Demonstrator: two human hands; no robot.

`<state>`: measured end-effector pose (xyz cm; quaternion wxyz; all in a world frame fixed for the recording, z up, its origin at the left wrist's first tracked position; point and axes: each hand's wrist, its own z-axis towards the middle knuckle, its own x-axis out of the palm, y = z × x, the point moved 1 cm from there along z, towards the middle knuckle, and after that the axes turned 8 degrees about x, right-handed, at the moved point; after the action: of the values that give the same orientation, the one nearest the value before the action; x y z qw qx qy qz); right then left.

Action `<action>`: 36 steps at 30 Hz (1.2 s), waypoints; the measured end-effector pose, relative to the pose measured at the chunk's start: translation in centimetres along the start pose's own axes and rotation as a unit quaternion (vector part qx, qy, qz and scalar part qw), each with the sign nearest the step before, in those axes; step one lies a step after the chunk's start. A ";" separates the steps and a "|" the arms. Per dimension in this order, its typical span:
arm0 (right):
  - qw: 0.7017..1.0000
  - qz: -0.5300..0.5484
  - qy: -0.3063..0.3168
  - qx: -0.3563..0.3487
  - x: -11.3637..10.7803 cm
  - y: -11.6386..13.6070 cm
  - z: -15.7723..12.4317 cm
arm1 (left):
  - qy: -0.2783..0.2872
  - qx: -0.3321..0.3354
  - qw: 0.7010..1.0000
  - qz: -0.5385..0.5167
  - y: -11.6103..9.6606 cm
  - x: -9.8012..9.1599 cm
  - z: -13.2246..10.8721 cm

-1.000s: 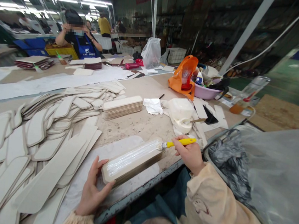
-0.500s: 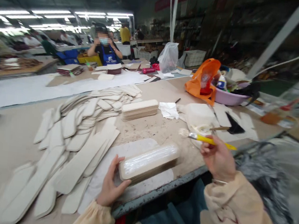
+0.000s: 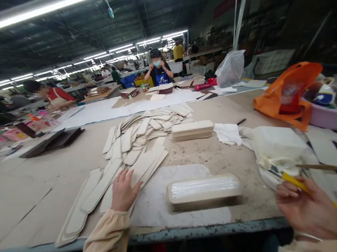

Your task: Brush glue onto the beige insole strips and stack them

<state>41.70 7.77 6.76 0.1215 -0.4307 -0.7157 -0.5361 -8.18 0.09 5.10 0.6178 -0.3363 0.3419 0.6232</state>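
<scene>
My left hand lies flat with fingers spread on the cream insole-shaped pieces fanned across the table. To its right sits a stack of the same pieces, its top one shiny with wet glue, on a white sheet. My right hand is at the right edge, fingers closed round a yellow-handled brush. The bristles rest at a white glue tub.
A second neat stack and a white rag lie further back. An orange bag and a purple basin stand at the right. Dark pieces lie at the left. Other people work at far tables. The metal table edge is close to me.
My left hand let go of the glued stack and moved left onto the fanned pieces. My right hand carried the brush from the stack over to the glue tub. The view swung left.
</scene>
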 end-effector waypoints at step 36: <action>0.984 -0.101 0.131 -0.061 -0.4 -1.8 0.1 | -0.078 -0.192 0.959 -0.193 -0.3 -6.0 0.8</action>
<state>40.56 7.57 5.27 0.1333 -0.2885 -0.6994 -0.6402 -7.86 -2.43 10.57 0.6750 -0.4580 0.0953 0.5705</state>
